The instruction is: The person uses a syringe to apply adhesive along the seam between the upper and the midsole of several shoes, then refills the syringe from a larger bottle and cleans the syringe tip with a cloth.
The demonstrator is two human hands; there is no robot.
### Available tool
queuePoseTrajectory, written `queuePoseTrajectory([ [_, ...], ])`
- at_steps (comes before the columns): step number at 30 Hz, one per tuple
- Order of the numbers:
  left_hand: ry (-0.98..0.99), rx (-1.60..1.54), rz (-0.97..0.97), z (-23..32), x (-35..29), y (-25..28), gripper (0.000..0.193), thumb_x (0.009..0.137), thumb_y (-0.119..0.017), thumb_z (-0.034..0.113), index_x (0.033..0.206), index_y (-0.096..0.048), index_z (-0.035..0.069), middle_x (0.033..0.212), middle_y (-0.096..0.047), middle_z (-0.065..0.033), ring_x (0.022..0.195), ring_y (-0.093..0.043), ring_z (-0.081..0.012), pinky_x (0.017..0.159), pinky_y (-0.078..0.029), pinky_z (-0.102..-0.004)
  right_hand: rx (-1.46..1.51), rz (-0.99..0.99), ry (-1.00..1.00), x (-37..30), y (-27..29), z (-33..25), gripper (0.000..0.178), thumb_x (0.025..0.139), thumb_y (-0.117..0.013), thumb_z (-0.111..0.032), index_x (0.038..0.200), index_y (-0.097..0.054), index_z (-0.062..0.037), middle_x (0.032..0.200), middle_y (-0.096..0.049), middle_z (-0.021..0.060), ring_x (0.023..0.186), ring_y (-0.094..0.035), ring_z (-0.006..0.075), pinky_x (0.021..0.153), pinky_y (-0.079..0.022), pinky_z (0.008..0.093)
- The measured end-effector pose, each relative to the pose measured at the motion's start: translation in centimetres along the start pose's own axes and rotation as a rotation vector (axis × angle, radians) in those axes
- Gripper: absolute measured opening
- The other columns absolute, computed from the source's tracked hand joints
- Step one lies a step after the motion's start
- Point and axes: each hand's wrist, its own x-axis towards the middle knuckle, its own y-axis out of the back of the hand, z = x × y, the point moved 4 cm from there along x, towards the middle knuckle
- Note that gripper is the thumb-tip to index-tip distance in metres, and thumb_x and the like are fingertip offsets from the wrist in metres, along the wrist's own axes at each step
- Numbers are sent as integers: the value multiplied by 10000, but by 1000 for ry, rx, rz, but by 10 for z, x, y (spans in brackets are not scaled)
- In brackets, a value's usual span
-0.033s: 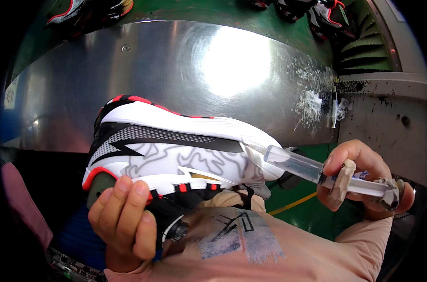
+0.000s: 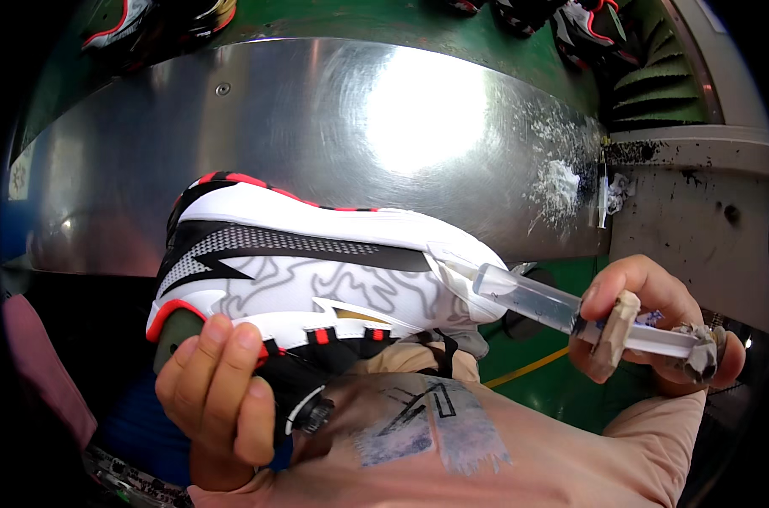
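A white, black and red sports shoe (image 2: 333, 275) is turned on its side, sole edge away from me and toe to the right. My left hand (image 2: 215, 389) is closed on its collar and tongue side, near a black round dial on the laces. In my right hand (image 2: 655, 322) is a clear plastic syringe (image 2: 528, 298), partly filled with clear liquid. Its wings and plunger end are wrapped in dirty tape. The syringe's tip points left and meets the shoe's toe area, beside the seam between upper and white midsole.
A shiny metal worktop (image 2: 291, 127) lies beyond the shoe, with white dried residue (image 2: 562, 182) at its right end. Behind it, a green surface (image 2: 359, 21) carries more shoes (image 2: 592, 30). A grey panel (image 2: 689, 220) stands at the right.
The shoe and my left hand have shifted very slightly to the left. The syringe stays at the toe, almost unmoved.
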Motion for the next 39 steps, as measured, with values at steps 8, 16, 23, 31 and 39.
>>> queuePoseTrajectory([
  [8, -77, 89, -16, -63, 9, 8, 355, 901, -536, 266, 1119, -381, 32, 1070, -592, -218, 898, -607, -353, 743, -494, -421, 241, -99, 435, 30, -1, 42, 1109, 533, -526, -860, 1140, -413, 62, 775, -546, 109, 622, -556, 164, 519, -417, 240],
  [16, -166, 163, -226, -73, 57, 37, 479, 755, -712, 227, 1086, -437, 16, 1052, -615, -210, 947, -611, -379, 841, -474, -424, 659, -176, 573, 55, -26, 91, 1189, 502, -521, -879, 1235, -347, 42, 846, -526, 93, 705, -515, 123, 596, -385, 204],
  [23, -291, 266, -463, -97, 118, 28, 725, 427, -846, 488, 918, -576, 28, 755, -583, -78, 691, -576, -279, 646, -424, -355, 728, -67, 218, 72, -51, 73, 1257, 464, -556, -875, 1296, -298, 32, 908, -504, 78, 771, -463, 117, 634, -347, 213],
  [31, -18, 306, -582, -102, 115, 40, 862, 393, -819, 571, 998, -505, 43, 761, -595, -75, 678, -589, -263, 635, -442, -338, 863, -301, 568, 87, -62, 89, 1190, 516, -655, -735, 1313, -247, 50, 1007, -487, 85, 865, -481, 115, 743, -386, 213],
  [39, 297, 43, -600, -121, 128, 16, 647, 458, -855, 352, 914, -528, 29, 700, -602, -61, 630, -590, -168, 605, -459, -283, 831, -210, 798, 86, -47, 71, 806, 751, -670, -484, 1263, -301, 18, 920, -530, 118, 791, -523, 137, 683, -429, 219],
])
